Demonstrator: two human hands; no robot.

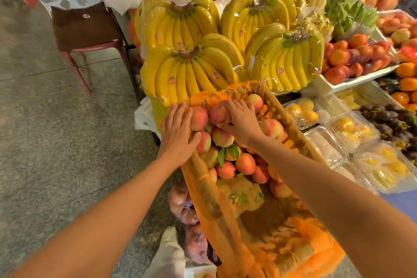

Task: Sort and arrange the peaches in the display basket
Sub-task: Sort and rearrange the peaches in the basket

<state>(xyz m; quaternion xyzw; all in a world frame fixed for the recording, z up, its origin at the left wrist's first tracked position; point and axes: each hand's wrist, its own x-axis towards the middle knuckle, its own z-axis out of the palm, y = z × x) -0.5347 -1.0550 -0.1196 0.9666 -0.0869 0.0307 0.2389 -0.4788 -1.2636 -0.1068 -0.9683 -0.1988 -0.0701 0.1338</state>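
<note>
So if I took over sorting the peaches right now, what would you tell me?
Left hand: open, flat against the far left rim of the basket, thumb beside the peaches.
Right hand: grips one peach at the far end.
The peaches fill the far half; the near half shows only lining.
Done: far heap started.
Left: set the held peach down, probably even out the rest.

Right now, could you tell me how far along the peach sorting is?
Done: peaches piled at the basket's far end. In hand: the right hand grips one peach; the left hand rests open against the pile. Left: the near half shows mostly lining.
</note>
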